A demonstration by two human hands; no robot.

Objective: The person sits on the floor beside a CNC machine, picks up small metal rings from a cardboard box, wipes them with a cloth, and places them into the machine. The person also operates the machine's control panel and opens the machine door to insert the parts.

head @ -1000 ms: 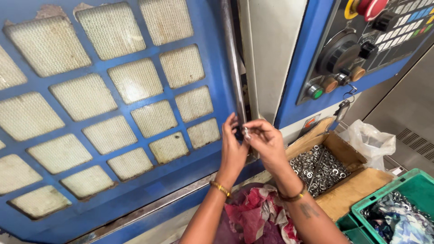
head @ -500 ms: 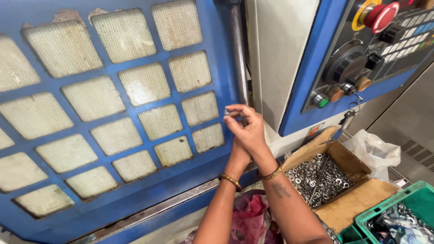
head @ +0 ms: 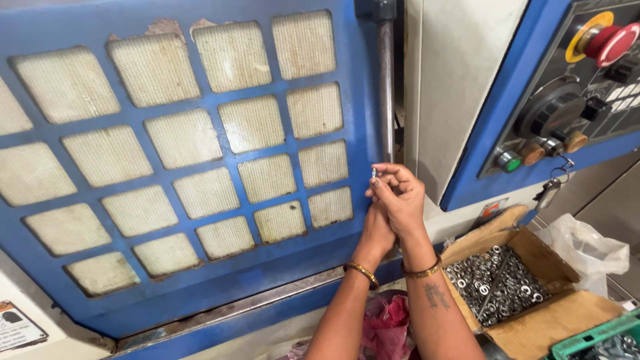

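The two hands have been rising along the blue machine door [head: 200, 167] over the last second, from low beside the vertical steel handle bar [head: 386, 93] to a spot level with the door's lower mesh windows, just left of the bar. That is bringing the small metal ring [head: 374, 174] up clear of the hands, so it is now showing between the fingertips.

The right hand [head: 400, 197] is pinching that ring at the tips of its fingers [head: 381, 179], the rest curling loosely. The left hand [head: 379, 227] is sitting just beneath and behind it, mostly hidden, so I cannot tell whether its fingers are clenched or slack.

Counting: one ring held, two hands, two gold bangles (one on each wrist), one cardboard box [head: 527, 293] of many loose steel washers at the lower right, too many to count. One red mushroom stop button [head: 610, 41] is showing on the control panel [head: 580, 100], one white plastic bag [head: 583, 247] beside the box, and one green crate [head: 593, 340] at the corner.
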